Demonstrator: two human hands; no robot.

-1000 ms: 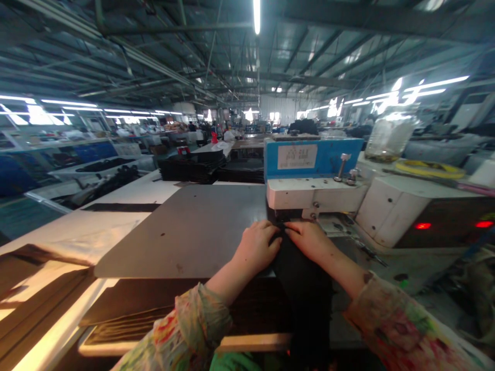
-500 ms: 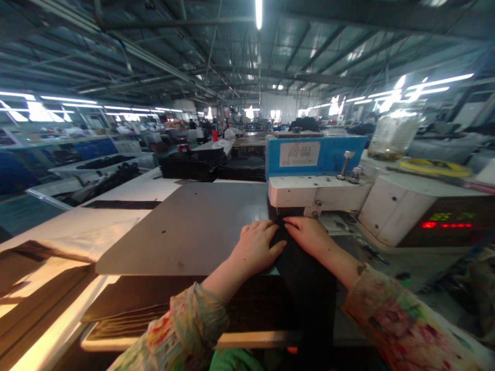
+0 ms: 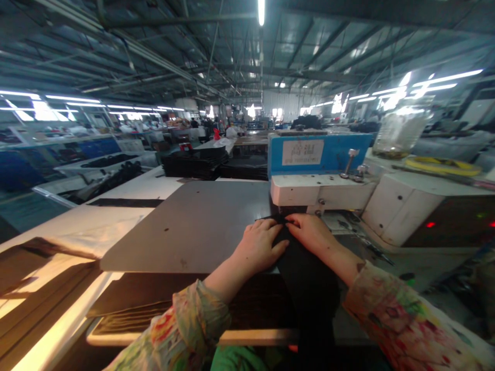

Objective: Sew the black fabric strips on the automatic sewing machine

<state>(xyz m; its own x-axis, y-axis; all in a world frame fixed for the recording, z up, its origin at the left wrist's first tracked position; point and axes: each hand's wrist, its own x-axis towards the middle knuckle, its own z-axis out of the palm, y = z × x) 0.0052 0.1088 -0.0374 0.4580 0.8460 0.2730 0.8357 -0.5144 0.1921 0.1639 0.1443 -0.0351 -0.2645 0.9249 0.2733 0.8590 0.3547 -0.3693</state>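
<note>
A long black fabric piece [image 3: 309, 288] runs from the head of a blue and white sewing machine [image 3: 317, 190] down over the table's front edge. My left hand [image 3: 263, 243] lies on its left side, fingertips pressed on the fabric on the grey metal plate [image 3: 193, 226]. Close beside it, my right hand [image 3: 309, 232] pinches the fabric's right edge between thumb and fingers, just in front of the machine head. The needle area is hidden in shadow under the head.
Stacked black pieces [image 3: 195, 162] lie behind the plate. Brown pieces [image 3: 131, 304] are layered on a shelf below it. At the right stand a control box [image 3: 433, 211], a clear plastic jar [image 3: 402, 131] and a yellow ring [image 3: 443, 166].
A dark fabric edge now shows above my left fingertips. My right fingers have curled in more on the fabric. The green digits on the control box have mostly gone dark. The view has shifted slightly.
</note>
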